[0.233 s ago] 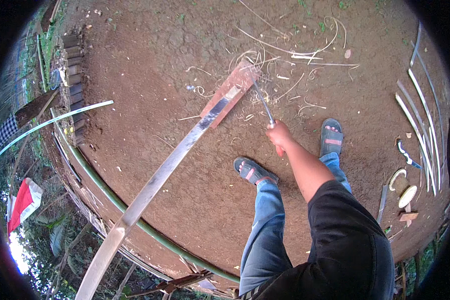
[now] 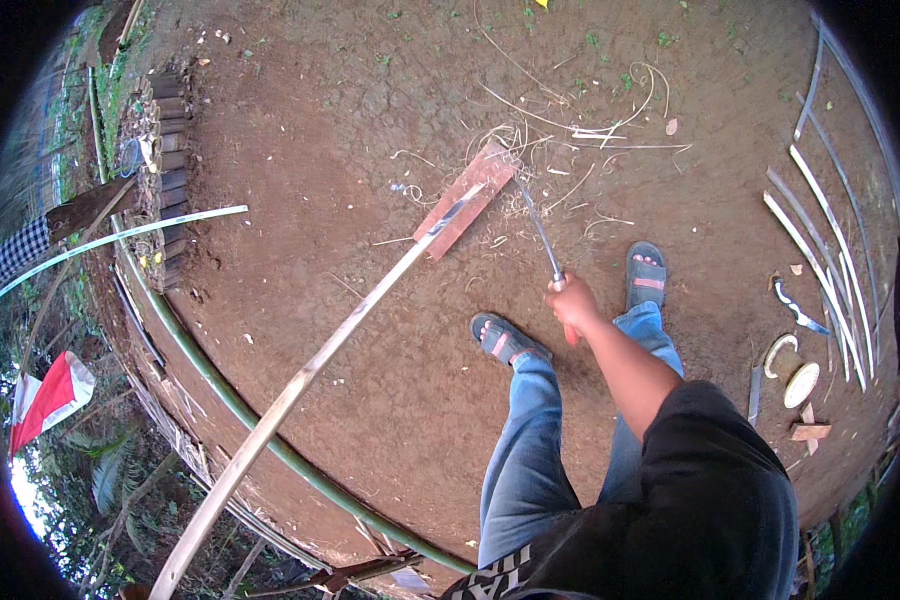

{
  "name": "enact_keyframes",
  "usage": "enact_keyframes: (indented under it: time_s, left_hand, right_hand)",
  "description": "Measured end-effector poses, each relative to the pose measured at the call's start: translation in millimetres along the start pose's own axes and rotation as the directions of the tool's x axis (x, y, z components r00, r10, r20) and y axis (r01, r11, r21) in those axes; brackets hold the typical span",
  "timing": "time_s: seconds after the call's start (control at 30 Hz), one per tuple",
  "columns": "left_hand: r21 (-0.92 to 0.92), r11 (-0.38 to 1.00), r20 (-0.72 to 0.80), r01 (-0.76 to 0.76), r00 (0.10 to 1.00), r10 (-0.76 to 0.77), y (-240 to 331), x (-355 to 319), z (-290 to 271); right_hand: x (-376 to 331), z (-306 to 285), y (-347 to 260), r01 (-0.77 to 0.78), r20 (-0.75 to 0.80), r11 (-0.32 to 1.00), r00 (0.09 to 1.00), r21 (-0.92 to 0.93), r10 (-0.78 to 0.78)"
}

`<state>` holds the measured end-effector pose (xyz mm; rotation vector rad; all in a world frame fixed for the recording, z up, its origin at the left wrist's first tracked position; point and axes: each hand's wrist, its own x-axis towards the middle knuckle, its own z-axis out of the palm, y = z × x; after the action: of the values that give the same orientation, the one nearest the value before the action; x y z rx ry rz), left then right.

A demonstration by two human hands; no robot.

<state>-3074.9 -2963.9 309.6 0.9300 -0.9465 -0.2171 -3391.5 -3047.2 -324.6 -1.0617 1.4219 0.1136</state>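
I see one hand in the head view. The right hand [image 2: 571, 300] is clenched around the handle of a long knife [image 2: 542, 235], and the forearm enters from the lower right in a black sleeve. The blade runs up and to the left from the fist, and its tip reaches the upper end of a flat reddish board [image 2: 467, 200] that lies on the bare earth ground [image 2: 300, 120].

The left hand is out of view, so I cannot tell its state.

A long pale bamboo strip [image 2: 300, 385] runs diagonally from the lower left edge of the view up to the board, where its far end rests on the board's surface, just beside the knife tip. Thin pale shavings [image 2: 610, 130] lie scattered on the ground around the board's upper end and beyond it.

The person stands with both feet just below the knife. The left sandal [image 2: 503, 338] sits near the strip, and the right sandal [image 2: 647, 275] sits just right of the clenched hand. Blue trouser legs run down from both.

More bamboo strips [image 2: 820, 250] lie side by side near the right edge of the ground. A green pole [image 2: 230, 400] follows the ground's curved left edge, and a pale slat [image 2: 120, 238] crosses it at the left. A red and white cloth [image 2: 48, 395] hangs beyond that edge.
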Motion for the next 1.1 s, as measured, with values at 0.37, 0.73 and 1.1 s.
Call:
enact_keyframes:
  time_s: [0.37, 0.73, 1.1]
  left_hand:
    - [-0.036, 0.996, 0.042, -0.076, 0.996, 0.077, 11.8, -7.4, 37.2]
    - [-0.059, 0.996, 0.101, -0.074, 0.992, 0.079, 16.4, -18.5, 41.5]
    - [-0.282, 0.944, 0.270, -0.172, 0.930, 0.250, -2.4, -17.9, 43.8]
  right_hand:
    - [-233.0, -45.4, -234.8, 0.668, 0.439, 0.738, 0.694, -0.096, -0.570]
    - [-213.9, -41.5, -234.8, 0.496, 0.481, 0.821, 0.814, -0.284, -0.325]
    - [-259.4, -43.7, -256.7, 0.772, 0.546, 0.633, 0.553, -0.053, -0.629]
